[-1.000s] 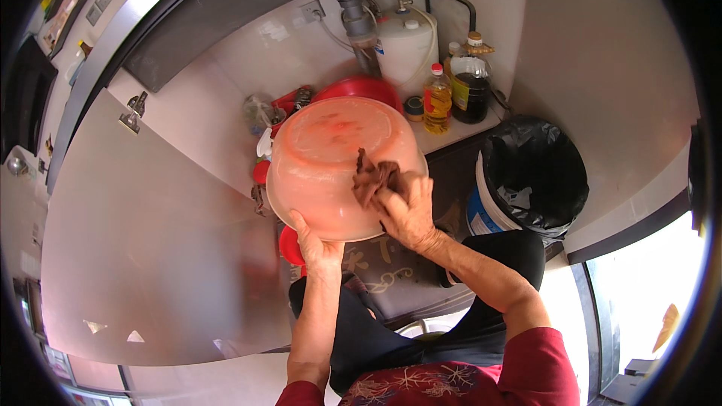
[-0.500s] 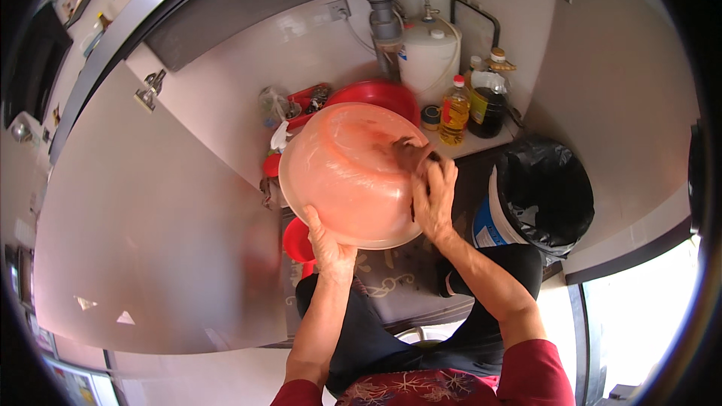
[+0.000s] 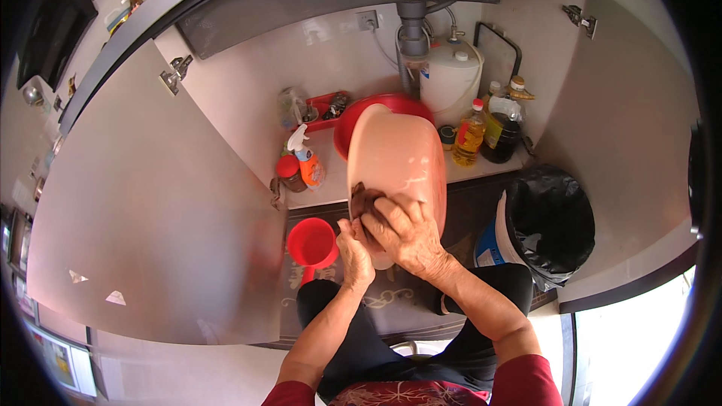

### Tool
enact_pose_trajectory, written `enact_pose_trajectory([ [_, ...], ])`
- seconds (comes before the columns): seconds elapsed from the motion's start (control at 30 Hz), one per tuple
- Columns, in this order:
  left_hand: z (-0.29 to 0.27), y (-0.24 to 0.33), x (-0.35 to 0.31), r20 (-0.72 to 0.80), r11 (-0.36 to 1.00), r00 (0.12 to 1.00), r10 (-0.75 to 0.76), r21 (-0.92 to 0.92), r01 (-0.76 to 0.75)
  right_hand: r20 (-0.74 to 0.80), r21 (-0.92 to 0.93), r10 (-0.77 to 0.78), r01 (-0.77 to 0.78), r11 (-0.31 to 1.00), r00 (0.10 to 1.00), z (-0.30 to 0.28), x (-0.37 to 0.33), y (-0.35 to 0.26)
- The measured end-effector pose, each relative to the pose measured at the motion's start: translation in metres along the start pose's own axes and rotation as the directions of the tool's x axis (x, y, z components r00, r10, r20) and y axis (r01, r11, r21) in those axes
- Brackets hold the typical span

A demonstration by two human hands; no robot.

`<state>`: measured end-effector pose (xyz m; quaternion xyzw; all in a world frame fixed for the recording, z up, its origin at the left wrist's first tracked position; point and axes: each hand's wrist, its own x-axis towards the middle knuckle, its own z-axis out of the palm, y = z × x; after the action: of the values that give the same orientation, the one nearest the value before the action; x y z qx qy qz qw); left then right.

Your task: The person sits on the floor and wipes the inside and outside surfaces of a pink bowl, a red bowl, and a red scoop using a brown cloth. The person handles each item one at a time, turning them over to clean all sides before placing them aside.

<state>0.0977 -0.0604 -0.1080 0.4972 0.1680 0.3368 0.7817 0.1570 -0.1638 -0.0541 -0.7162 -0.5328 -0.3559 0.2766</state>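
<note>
A pale orange plastic basin (image 3: 402, 150) is tipped on its side in front of me, its outer wall facing up. My left hand (image 3: 356, 257) grips the basin's near rim, thumb pointing up. Bunched under the curled fingers of my right hand (image 3: 406, 234) is a dark brown cloth (image 3: 364, 203), pressed against the basin near its rim. The basin's inside is turned away from view. Left of my left hand, a red dipper (image 3: 312, 242) with a handle sits on the patterned floor mat.
Inside the open cabinet stand a red basin (image 3: 343, 129), a spray bottle (image 3: 307, 159), a red-lidded jar (image 3: 290, 172), an oil bottle (image 3: 469, 135), a dark bottle (image 3: 502, 135) and a white tank (image 3: 451, 79). A black-lined bucket (image 3: 553, 225) stands right; cabinet doors (image 3: 150, 225) flank both sides.
The pale orange basin has turned from bottom-up onto its side. My right hand has brought the cloth from the basin's right part to the near rim, close to my left hand.
</note>
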Motion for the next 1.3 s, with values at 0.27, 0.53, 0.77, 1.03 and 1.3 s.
enact_pose_trajectory([
  [0.27,0.003,0.005,-0.020,0.400,0.713,0.909,0.120,0.603,-0.359,-0.193,0.222,0.513,-0.472,0.853,0.837,-0.006,0.006,0.073],
  [0.53,0.001,-0.007,-0.010,0.790,0.069,0.584,0.189,0.582,-0.810,0.435,0.751,0.876,-0.621,-0.224,0.210,-0.012,-0.029,0.115],
  [0.77,-0.003,-0.006,-0.010,0.818,0.035,0.555,0.149,0.556,-0.830,0.271,0.734,0.946,-0.674,-0.083,0.179,0.027,-0.076,0.123],
  [1.03,-0.025,0.002,0.003,-0.216,0.898,0.966,0.142,0.438,-0.034,0.125,0.912,0.983,-0.406,-0.062,0.132,0.040,-0.080,0.126],
  [1.3,-0.052,-0.020,0.018,0.041,0.862,0.903,-0.428,-0.284,0.421,0.232,0.900,0.934,-0.424,-0.100,0.271,0.047,-0.070,0.090],
])
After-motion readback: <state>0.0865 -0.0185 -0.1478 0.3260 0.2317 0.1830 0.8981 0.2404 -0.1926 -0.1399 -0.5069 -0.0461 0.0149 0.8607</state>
